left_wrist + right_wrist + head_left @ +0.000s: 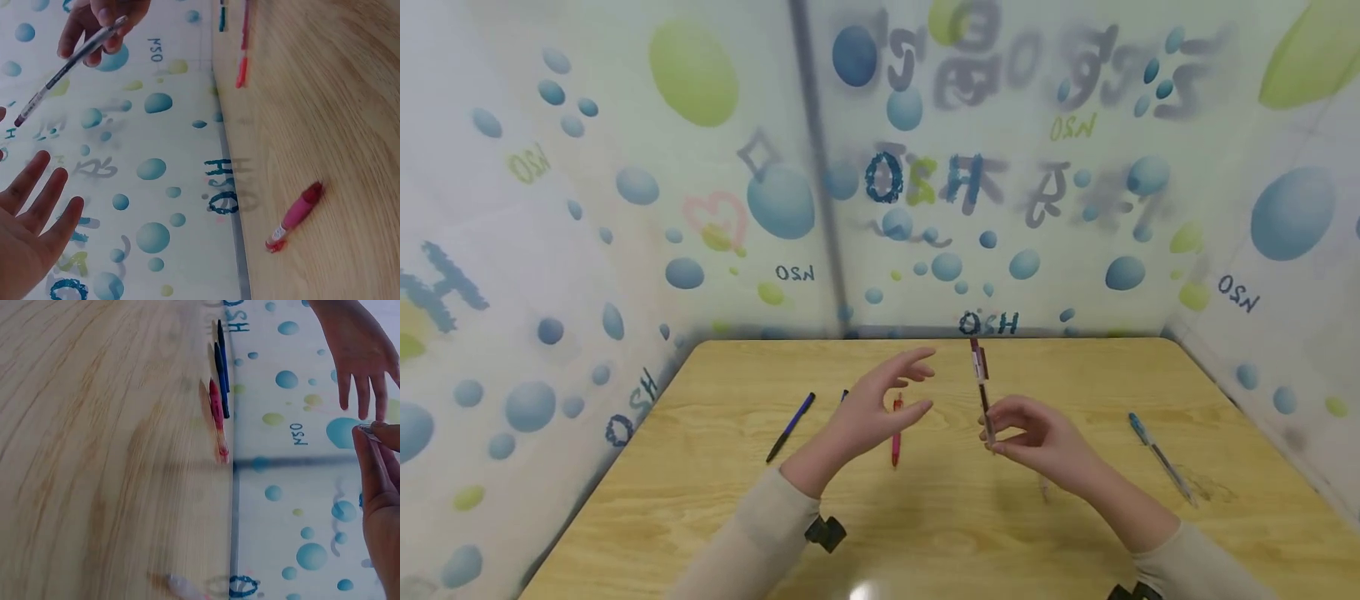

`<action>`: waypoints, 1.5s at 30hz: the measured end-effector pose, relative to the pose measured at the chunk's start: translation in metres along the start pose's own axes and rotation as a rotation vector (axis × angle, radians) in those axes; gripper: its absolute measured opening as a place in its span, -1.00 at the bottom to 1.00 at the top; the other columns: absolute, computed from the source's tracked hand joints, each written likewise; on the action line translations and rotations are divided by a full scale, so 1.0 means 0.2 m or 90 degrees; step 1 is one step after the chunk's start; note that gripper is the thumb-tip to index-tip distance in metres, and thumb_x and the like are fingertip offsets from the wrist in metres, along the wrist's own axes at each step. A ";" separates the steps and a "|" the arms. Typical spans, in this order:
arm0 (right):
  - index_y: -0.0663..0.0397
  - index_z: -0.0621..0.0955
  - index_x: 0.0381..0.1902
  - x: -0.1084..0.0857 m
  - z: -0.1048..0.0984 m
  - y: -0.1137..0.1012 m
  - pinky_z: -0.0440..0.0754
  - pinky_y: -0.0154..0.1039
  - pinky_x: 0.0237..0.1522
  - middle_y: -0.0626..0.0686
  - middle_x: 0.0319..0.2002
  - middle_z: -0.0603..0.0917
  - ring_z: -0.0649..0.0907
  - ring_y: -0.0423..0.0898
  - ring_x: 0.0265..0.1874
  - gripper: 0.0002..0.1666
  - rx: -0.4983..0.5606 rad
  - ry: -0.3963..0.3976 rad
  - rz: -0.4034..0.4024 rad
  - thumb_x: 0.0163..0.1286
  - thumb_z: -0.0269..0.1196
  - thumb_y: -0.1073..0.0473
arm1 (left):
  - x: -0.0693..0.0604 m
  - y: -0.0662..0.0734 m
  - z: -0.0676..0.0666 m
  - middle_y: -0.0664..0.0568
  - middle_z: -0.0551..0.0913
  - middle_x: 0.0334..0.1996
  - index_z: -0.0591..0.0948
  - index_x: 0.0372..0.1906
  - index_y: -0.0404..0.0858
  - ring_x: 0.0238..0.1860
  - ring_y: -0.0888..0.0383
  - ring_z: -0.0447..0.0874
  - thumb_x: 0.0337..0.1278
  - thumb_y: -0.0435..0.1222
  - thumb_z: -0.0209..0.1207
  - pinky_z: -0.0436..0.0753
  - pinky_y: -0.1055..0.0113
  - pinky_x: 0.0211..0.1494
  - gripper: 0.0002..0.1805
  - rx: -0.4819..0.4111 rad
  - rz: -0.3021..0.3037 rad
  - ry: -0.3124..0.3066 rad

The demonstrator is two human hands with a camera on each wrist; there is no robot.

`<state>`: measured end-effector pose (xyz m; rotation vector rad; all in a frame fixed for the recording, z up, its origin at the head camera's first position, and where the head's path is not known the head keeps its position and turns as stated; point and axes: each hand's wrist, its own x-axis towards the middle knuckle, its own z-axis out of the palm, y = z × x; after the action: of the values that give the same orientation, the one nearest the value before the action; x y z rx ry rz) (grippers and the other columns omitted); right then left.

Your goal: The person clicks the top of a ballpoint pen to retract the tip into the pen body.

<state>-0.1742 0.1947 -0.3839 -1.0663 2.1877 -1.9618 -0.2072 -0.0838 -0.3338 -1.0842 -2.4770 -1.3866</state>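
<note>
My right hand (1037, 437) pinches a clear-barrelled pen (982, 383) with a dark maroon end and clip near its lower tip. The pen stands nearly upright above the table, its maroon end pointing up and away. To its left my left hand (876, 408) hovers with fingers spread, holding nothing. In the left wrist view the held pen (69, 65) slants down from the right hand's fingertips (106, 14), apart from the left hand (31, 244). A pink-red pen (896, 442) lies on the table beside the left hand, partly covered by its thumb.
A blue pen (790, 427) lies at the left of the wooden table (700, 500); another blue pen (845, 394) is mostly hidden behind the left hand. A light-blue clear pen (1161, 458) lies at the right. Beneath the right hand a pale pen (1044, 487) partly shows. Bubble-patterned curtains (1037, 242) surround the table.
</note>
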 end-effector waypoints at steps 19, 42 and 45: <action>0.17 0.37 0.38 -0.15 -0.24 -0.01 0.70 -0.18 -0.21 -0.13 0.06 0.54 0.66 -0.12 -0.13 -0.33 -0.135 0.021 0.094 0.33 0.25 0.43 | -0.20 -0.16 -0.22 0.02 0.57 0.13 0.34 0.42 0.00 0.12 0.09 0.53 0.27 -0.26 0.25 0.51 -0.02 0.17 -0.36 0.087 -0.060 0.024; 0.12 0.25 0.47 -0.30 -0.51 0.08 0.70 -0.02 -0.26 -0.35 0.23 0.37 0.66 0.03 -0.18 -0.17 -0.131 -0.056 0.120 0.29 0.24 0.51 | -0.41 -0.33 -0.41 -0.01 0.54 0.12 0.32 0.43 -0.03 0.09 -0.01 0.56 0.29 -0.23 0.25 0.53 -0.05 0.13 -0.36 0.168 -0.140 0.018; 0.17 0.21 0.49 -0.32 -0.55 0.09 0.70 -0.08 -0.22 -0.37 0.25 0.35 0.64 0.01 -0.14 -0.18 -0.120 -0.071 0.143 0.32 0.22 0.49 | -0.43 -0.35 -0.43 -0.02 0.54 0.12 0.33 0.43 -0.05 0.09 -0.04 0.56 0.29 -0.22 0.24 0.52 -0.06 0.13 -0.37 0.184 -0.153 0.009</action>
<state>-0.1817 0.3211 -0.4033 -0.8778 2.3499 -1.5935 -0.2079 -0.2194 -0.3691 -0.7359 -2.7584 -1.0309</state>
